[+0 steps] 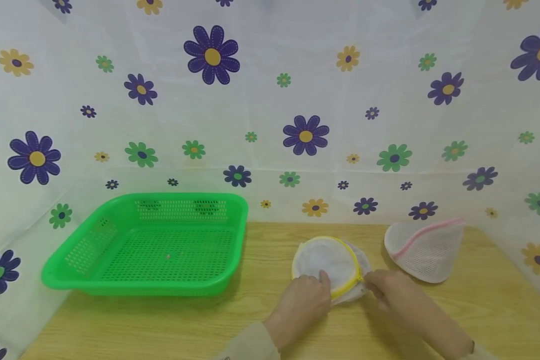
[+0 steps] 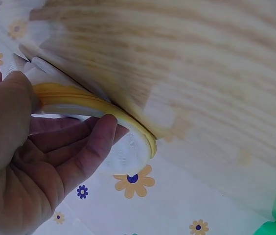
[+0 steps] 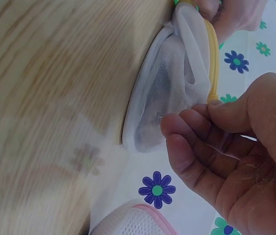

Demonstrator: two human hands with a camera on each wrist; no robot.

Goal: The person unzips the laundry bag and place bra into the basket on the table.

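Green basket (image 1: pixel 148 286) at left on wooden table (image 1: pixel 270 250). Left hand (image 1: pixel 303 302) grips near edge of white mesh bag (image 1: pixel 319 260), right of table's centre. Yellow zip (image 1: pixel 355 260) curves along bag's right side; right hand (image 1: pixel 393 291) pinches its end, slider itself hidden. Likely best: brace rim firmly, draw along curve slowly, keep thin mesh clear of teeth. Far right, pink-trimmed mesh bag (image 1: pixel 434 255), untouched.
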